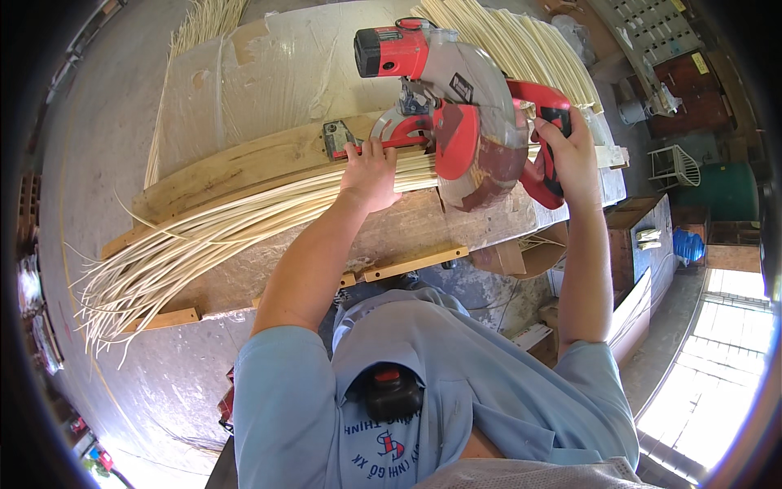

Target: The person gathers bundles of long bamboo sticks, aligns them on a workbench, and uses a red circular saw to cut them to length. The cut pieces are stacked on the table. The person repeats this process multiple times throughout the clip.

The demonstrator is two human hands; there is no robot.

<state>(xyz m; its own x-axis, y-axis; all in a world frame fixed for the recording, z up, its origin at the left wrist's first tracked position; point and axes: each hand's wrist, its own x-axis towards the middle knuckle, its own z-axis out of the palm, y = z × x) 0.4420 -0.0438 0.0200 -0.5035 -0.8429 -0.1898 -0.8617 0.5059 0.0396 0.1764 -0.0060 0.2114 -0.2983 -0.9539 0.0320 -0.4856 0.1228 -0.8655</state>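
My right hand point(568, 155) is wrapped round the red and black handle of a miter saw point(468, 122). The saw has a red motor, a clear-and-grey blade guard and its head lowered over the bench. Against the wooden fence, my left hand point(371, 174) holds down a bundle of thin pale canes, perhaps rattan point(212, 218), just left of the blade guard. Its fingertips reach over the bundle to the fence beside a metal block. The canes run from beneath the saw to the left, where their loose ends fan out past the bench. The guard hides the blade and the canes under it.
The wooden workbench point(326, 244) spans the front, with a long wooden fence board point(244, 163) behind the canes. Beyond lies a plastic-covered surface point(277, 73), with a cane stack point(513, 45) at the back right. A cardboard box point(529, 253) stands below the bench's right side.
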